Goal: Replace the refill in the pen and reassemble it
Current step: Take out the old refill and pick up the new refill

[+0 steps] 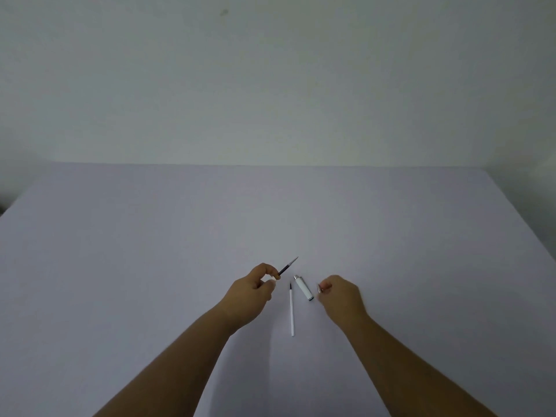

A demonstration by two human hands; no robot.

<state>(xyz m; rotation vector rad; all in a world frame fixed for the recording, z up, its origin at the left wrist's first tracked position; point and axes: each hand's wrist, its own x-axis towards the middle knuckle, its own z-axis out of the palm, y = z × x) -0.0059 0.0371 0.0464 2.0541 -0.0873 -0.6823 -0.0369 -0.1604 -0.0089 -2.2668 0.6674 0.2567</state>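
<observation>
My left hand (255,288) pinches a thin dark refill (287,266) whose silver tip points up and to the right. Between my hands a white refill (291,311) with a dark tip lies on the table, pointing away from me. Beside it, tilted, rests a short white pen barrel part (303,288) with a silver end. My right hand (340,294) is just right of that part, its fingertips closed on a small silvery pen piece (319,288), mostly hidden by the fingers.
All of this sits near the front middle of a wide pale lavender table (150,251). A plain whitish wall (270,85) rises behind the table's far edge.
</observation>
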